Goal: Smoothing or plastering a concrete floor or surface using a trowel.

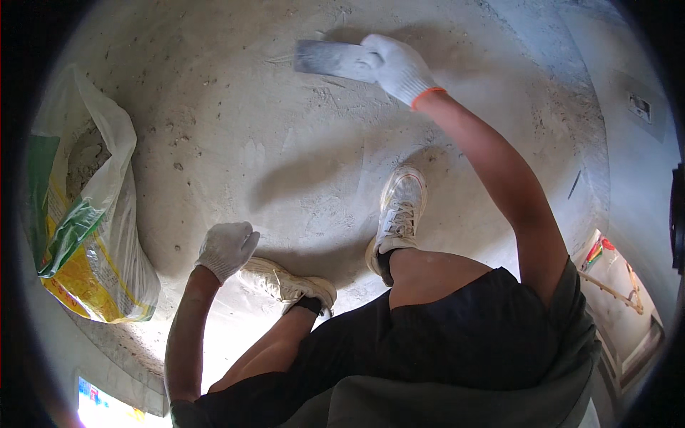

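Observation:
My right hand (pixel 401 68), in a white knit glove with an orange cuff, is stretched far forward over the concrete floor. Its fingers are closed round a scraper (pixel 322 58) with a flat, rectangular grey blade that points left. The glove hides the scraper's grip, and I cannot tell whether the blade touches the floor. My left hand (pixel 227 250), gloved as well, is curled into a loose fist beside my left shoe (pixel 285 284). Nothing shows in that fist.
A clear plastic bag (pixel 118 235) with yellow and green print stands at the left, grey rubble inside. Crumbs and scuffs mark the concrete floor (pixel 214 135). My right shoe (pixel 399 207) is planted mid-floor. A wall with a socket box (pixel 639 108) rises at the right.

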Motion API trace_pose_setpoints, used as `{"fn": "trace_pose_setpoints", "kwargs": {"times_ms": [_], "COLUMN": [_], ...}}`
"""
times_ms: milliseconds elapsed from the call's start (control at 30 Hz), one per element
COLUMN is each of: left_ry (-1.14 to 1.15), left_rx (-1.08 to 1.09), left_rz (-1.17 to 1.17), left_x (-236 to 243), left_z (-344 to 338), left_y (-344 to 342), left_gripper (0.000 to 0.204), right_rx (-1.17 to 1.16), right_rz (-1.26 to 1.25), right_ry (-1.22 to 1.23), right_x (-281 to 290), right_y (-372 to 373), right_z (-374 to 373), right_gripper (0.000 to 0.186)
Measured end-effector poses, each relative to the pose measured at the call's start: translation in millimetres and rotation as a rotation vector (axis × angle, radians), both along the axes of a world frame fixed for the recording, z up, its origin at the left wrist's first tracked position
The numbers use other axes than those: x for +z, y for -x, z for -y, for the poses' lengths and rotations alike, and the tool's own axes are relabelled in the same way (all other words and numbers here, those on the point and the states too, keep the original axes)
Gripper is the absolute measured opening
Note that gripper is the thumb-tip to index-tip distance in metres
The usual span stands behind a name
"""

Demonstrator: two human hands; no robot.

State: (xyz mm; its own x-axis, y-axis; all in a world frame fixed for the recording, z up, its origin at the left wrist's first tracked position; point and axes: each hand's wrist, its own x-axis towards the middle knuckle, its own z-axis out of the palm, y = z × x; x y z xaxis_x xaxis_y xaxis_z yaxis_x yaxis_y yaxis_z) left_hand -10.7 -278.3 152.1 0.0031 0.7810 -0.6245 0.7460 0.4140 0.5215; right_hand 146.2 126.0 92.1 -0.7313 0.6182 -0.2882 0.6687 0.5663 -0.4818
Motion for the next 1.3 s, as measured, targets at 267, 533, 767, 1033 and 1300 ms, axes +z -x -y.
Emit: {"fn": "trace_pose_setpoints", "kwargs": {"times_ms": [267,533,767,1033,1300], "left_ry": [0.008,0.015,0.039,0.057,0.057], "left_rx": [0.003,-0.014,0.006,-0.011,-0.042], "left_rz": [-0.015,-0.021,-0.014,-0.018,-0.033], "left_x": [-2,-6,-2,-3,-2], "left_z": [1,18,15,17,6], "left_y": [2,3,3,3,5], "left_gripper": [0.029,0.028,0.03,0.029,0.03], "right_rx": [-0.003,0.097,-0.021,-0.337,-0.094], "right_rz": [-0.052,-0.017,-0.075,-0.086,-0.053], "right_ry": [0.03,0.056,-0.009,0.151,0.074], "right_x": [-6,-10,-2,-24,-18], "right_y": [50,60,62,-48,6], "right_z": [-13,22,-21,-36,26], "right_gripper": [0.025,0.025,0.038,0.019,0.02]}}
